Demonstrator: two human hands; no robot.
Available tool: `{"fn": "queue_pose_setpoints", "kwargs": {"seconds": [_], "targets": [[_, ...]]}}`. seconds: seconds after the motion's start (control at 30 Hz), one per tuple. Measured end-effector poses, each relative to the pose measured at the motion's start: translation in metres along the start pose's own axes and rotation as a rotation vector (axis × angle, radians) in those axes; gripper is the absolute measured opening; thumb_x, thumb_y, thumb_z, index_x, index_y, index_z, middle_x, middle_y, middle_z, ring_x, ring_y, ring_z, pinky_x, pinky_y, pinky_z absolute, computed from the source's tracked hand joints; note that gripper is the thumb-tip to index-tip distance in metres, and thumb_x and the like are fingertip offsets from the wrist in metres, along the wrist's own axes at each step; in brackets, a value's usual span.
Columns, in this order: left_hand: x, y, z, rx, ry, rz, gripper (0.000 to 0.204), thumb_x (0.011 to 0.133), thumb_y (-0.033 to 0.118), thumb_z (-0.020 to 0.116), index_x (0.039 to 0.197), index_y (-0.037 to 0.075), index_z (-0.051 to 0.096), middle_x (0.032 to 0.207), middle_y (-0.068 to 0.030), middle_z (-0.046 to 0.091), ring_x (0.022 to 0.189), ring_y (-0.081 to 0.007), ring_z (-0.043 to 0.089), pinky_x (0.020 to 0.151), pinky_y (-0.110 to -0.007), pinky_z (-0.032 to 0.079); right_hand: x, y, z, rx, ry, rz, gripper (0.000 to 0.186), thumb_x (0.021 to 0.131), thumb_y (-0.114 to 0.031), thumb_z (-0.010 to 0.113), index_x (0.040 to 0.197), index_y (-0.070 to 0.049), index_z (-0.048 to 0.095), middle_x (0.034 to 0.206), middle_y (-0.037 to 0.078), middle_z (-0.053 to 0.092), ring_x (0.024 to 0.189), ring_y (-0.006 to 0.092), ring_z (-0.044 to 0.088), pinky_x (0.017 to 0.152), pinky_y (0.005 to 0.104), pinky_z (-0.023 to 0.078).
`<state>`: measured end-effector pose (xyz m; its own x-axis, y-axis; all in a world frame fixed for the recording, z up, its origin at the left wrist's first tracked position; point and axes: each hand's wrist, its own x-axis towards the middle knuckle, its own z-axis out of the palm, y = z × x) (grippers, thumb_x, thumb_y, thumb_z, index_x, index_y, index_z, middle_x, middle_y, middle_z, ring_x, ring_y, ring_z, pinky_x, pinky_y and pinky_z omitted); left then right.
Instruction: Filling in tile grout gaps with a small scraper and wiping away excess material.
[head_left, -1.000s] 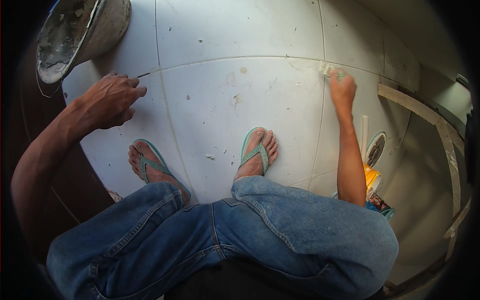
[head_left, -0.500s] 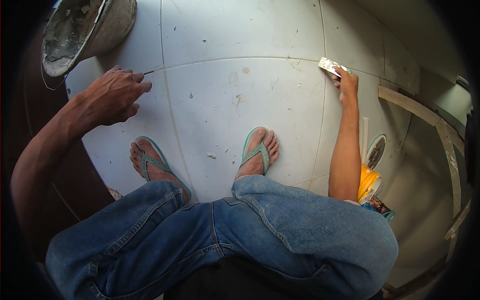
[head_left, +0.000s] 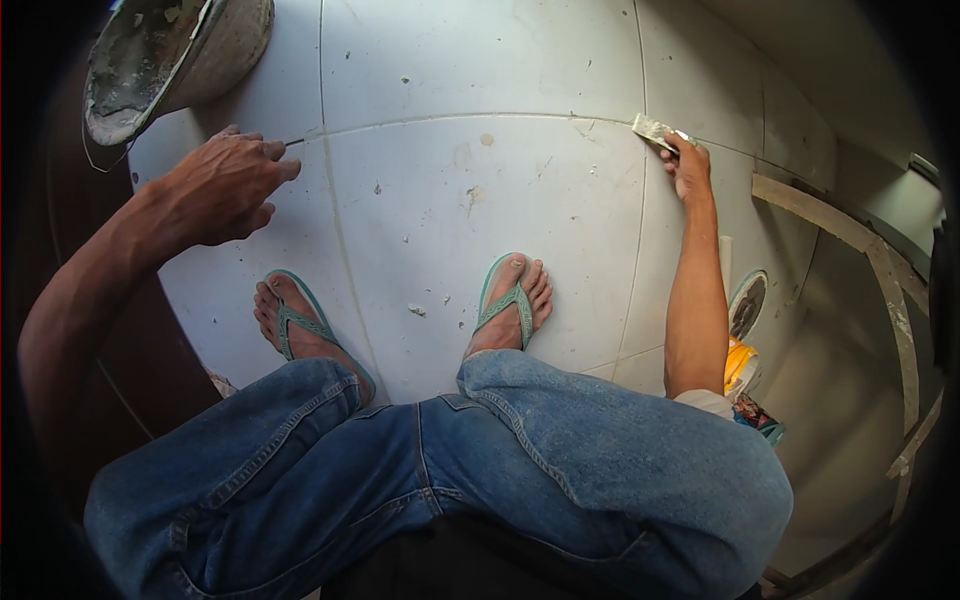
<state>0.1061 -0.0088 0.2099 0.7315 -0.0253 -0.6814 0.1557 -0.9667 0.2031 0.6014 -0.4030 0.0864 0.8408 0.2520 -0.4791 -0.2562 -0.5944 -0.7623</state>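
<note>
Squatting over the white tiled floor (head_left: 480, 60), we see from the head view our right hand (head_left: 690, 165) closed around the handle of a flat metal putty knife smeared with pale grout (head_left: 652, 129), its blade laid on the crossing of two tile joints at the far right. Our left hand (head_left: 222, 185) is curled shut, pinching a thin dark metal nail-like tool (head_left: 296, 142) whose tip sits in the same horizontal joint, far to the left. That joint runs between the two hands, and the stretch of tile between them lies open apart from small specks of dried grout. Two feet in teal rubber flip-flops stand on the near tile, the left foot (head_left: 295, 325) and the right foot (head_left: 512, 300) well apart, with our blue denim knees (head_left: 520, 450) filling the lower edge. One grey bucket crusted with mortar (head_left: 165, 60) sits tilted at the upper left, just beyond the left hand. To the right, beside the right forearm, one yellow plastic tub (head_left: 738, 367) and one round lid (head_left: 746, 303) crowd the floor's edge, where a pale wooden frame (head_left: 880, 260) bounds the tiles. Dark brown flooring borders the tiles on the left.
</note>
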Motion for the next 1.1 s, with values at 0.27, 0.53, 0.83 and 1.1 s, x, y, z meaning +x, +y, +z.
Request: {"fn": "queue_pose_setpoints", "kwargs": {"seconds": [0.27,0.53,0.83,1.1], "targets": [[-0.009,0.002,0.004,-0.018,-0.04,-0.04,0.037,0.093,0.012,0.074,0.128,-0.001,0.07,0.113,-0.0189,0.071,0.119,-0.0358,0.07,0.118,-0.06,0.048,-0.015,-0.011,0.051,0.0,-0.156,-0.124,0.026,0.091,-0.019,0.081,0.108,0.0,0.077,0.091,0.004,0.076,0.067,0.0078,0.063,0.051,0.0218,0.044],[-0.004,0.001,0.011,-0.001,-0.075,-0.009,0.036,0.093,0.012,0.075,0.127,-0.001,0.07,0.111,-0.0185,0.071,0.116,-0.0362,0.07,0.116,-0.06,0.049,-0.008,0.01,0.053,-0.075,-0.16,-0.159,0.029,0.09,-0.022,0.082,0.106,0.001,0.077,0.089,0.004,0.076,0.067,0.0074,0.064,0.054,0.0233,0.046],[-0.011,-0.004,0.006,-0.012,-0.031,-0.035,0.037,0.093,0.012,0.076,0.127,-0.001,0.07,0.112,-0.0179,0.072,0.117,-0.0351,0.071,0.115,-0.058,0.051,-0.033,-0.014,0.027,-0.132,0.046,-0.146,0.026,0.089,-0.021,0.081,0.103,0.001,0.077,0.088,0.005,0.076,0.066,0.0088,0.065,0.054,0.0235,0.046],[0.002,0.0,0.01,0.032,-0.029,0.033,0.035,0.092,0.011,0.076,0.124,-0.001,0.071,0.108,-0.0176,0.072,0.111,-0.0337,0.072,0.113,-0.055,0.052,-0.088,0.012,0.104,0.178,0.179,0.05,0.026,0.087,-0.015,0.078,0.105,0.003,0.074,0.091,0.009,0.077,0.071,0.0127,0.071,0.054,0.0245,0.047]]}}
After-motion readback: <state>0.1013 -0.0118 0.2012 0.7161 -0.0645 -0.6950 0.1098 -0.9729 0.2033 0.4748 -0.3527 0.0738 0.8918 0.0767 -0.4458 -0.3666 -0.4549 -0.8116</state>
